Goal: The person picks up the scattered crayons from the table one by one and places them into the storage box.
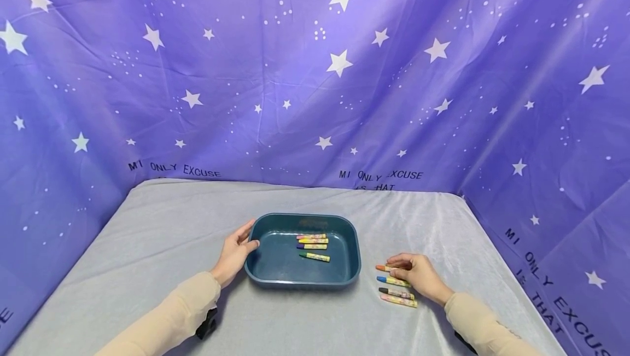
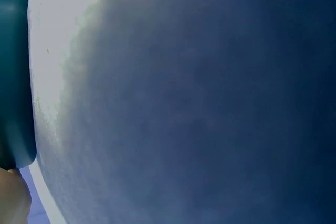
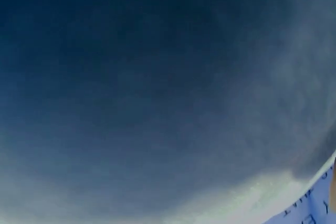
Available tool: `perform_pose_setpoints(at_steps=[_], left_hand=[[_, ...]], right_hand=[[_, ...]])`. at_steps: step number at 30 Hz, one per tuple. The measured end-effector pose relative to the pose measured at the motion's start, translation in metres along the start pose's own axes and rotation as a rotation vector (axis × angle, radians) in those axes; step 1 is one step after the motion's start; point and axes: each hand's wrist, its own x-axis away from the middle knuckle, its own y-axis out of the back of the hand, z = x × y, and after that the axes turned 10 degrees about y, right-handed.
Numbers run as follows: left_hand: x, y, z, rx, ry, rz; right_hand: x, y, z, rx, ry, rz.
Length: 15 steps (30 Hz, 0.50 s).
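Observation:
A dark teal rectangular tray [image 1: 302, 285] sits on the grey cloth. At its left end my left hand [image 1: 235, 255] grips the wall, thumb over the rim and fingers along the outside. Inside lie a pink crayon [image 1: 311, 236], a yellow crayon [image 1: 313, 241], a dark purple crayon [image 1: 312, 246] and a green crayon [image 1: 315, 257]. To the right of the tray, my right hand [image 1: 418, 276] pinches an orange crayon [image 1: 383, 268] between thumb and fingers, partly hiding it. Just below that hand are a blue crayon [image 1: 391, 280], a black crayon [image 1: 396, 293] and another pink crayon [image 1: 398, 301].
Grey cloth [image 1: 197, 214] covers the table. Purple curtains [image 1: 295, 126] with white stars stand behind it and along both sides. The left wrist view has the tray's outer wall [image 2: 16, 77] at its edge; shadowed cloth [image 3: 157, 103] fills most of the right wrist view.

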Motion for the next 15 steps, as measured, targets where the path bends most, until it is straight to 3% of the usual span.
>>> perform_pose_setpoints(at_steps=[8, 15], left_hand=[[0.001, 0.000, 0.000, 0.000, 0.000, 0.003], [0.001, -0.001, 0.000, 0.004, -0.009, 0.002]], right_hand=[[-0.005, 0.007, 0.005, 0.017, 0.013, 0.041], [-0.011, 0.015, 0.022, 0.031, 0.011, -0.040]])
